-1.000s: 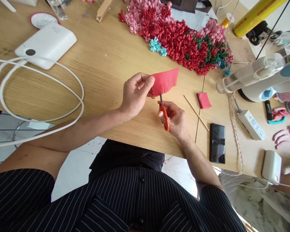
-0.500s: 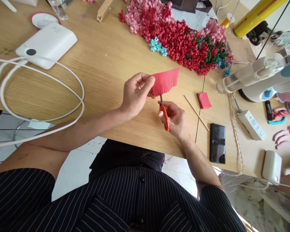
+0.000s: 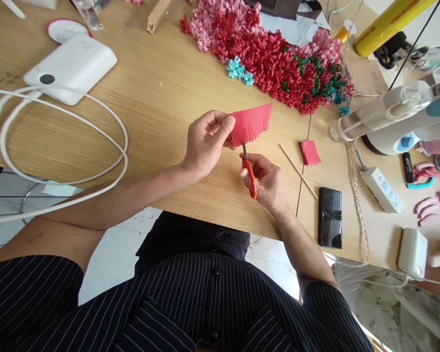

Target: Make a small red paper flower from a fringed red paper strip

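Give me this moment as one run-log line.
left hand: holds fringed red paper; right hand: holds orange scissors; scissor tips: near paper edge; nearby: wooden stick

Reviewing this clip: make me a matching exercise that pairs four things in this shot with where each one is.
Things:
1. Orange-handled scissors
2. Fringed red sheet
3. Black smartphone
4. Small red square

Places:
A. Pinched in the left hand
B. Lying on the table close to its front edge
C. Held in the right hand
D. Lying beside the middle of the wooden skewer

Pairs: 1-C, 2-A, 3-B, 4-D
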### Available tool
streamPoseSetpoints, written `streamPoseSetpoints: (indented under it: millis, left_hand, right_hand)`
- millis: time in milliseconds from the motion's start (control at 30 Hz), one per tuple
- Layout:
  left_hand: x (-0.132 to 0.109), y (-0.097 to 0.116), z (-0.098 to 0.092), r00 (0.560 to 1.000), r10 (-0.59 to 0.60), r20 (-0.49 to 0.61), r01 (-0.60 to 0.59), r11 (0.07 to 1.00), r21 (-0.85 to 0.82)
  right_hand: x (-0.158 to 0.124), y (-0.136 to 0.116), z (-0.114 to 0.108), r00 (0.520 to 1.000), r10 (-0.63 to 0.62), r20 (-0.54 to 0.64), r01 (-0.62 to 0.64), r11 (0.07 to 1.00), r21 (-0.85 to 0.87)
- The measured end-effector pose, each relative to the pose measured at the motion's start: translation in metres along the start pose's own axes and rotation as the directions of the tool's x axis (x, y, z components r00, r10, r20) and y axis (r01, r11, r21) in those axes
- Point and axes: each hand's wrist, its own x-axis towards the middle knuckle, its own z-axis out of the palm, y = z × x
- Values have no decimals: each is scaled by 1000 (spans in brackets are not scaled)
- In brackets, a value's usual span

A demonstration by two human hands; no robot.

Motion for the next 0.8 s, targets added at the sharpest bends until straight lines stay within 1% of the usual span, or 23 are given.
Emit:
streamPoseSetpoints:
  millis: [233, 400, 567, 800]
  left_hand:
    - [0, 1, 1, 1000, -3, -3, 2, 1000, -29]
    - [-1, 4, 2, 1000, -7, -17, 6, 998, -56]
    - [-1, 2, 1, 1000, -18, -7, 17, 999, -28]
    - [0, -2, -1, 1000, 3, 2, -3, 1000, 5]
  right_hand:
    - [0, 1, 1, 999, 17, -30, -18, 1000, -11]
    - [0, 2, 0, 999, 6, -33, -6, 1000, -22]
    - [0, 2, 0, 999, 2, -39, -4, 999, -42]
    - [0, 1, -1, 999, 18, -47, -20, 998, -51]
